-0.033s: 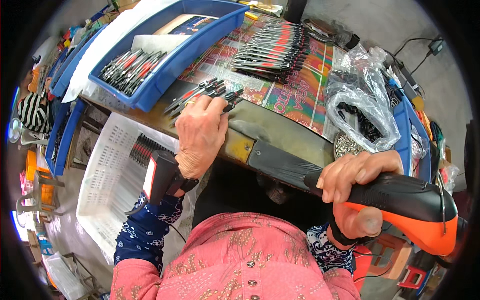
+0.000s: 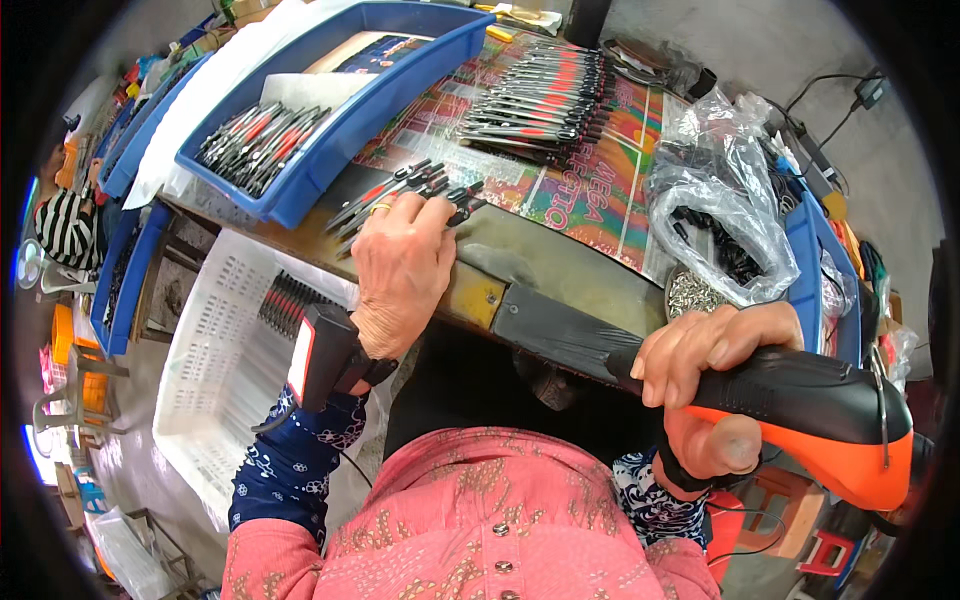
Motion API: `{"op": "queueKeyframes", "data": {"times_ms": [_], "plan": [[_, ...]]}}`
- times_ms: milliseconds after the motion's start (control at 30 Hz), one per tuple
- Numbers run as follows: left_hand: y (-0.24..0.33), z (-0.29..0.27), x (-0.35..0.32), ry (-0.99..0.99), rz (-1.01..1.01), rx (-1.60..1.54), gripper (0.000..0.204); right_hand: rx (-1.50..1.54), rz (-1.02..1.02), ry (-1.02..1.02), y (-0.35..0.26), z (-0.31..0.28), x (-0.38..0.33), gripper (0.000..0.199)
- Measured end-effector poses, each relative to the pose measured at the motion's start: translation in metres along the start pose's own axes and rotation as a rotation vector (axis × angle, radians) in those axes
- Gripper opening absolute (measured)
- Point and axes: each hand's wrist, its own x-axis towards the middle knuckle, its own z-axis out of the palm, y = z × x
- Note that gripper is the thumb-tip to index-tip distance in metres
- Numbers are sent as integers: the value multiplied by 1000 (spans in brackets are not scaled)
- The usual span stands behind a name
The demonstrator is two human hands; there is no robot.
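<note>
Nothing visibly shifted, so work seemed paused: your left hand (image 2: 400, 265) covered slim black-and-red pen-like sticks (image 2: 374, 195) on the dull grey-green worktop (image 2: 575, 285), its grip unclear; your right hand's fingers (image 2: 680, 370) clasped a black-and-orange plastic handheld tool (image 2: 835, 420).

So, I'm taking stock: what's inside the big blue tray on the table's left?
A heap of slim black, silver and red pieces, a pale sheet and a dark-blue printed item. Anything beneath them in the tray is hidden.

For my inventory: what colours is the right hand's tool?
The tool is black and orange; see head view.
</note>
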Motion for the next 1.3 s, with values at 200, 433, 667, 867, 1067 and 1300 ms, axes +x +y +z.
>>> {"op": "queueKeyframes", "data": {"times_ms": [200, 433, 667, 867, 1067, 1300], "plan": [[-3, 11, 13, -28, 72, 84, 19, 23, 4, 90, 0, -2, -6, 63], [-1, 9, 42, -107, 97, 123, 18, 61, 1, 152, -1, -8, -9, 61], [20, 48, 89, -60, 179, -26, 19, 68, 8, 172, 0, -16, -11, 59], [31, 79, 105, -18, 227, -58, 17, 19, 95, 328, -5, -16, -16, 53], [30, 89, 111, -23, 281, 8, 24, 105, 63, 144, -1, -31, -16, 56], [24, 95, 112, 16, 338, -43, 18, 86, 40, 142, 5, -35, -19, 56]]}}
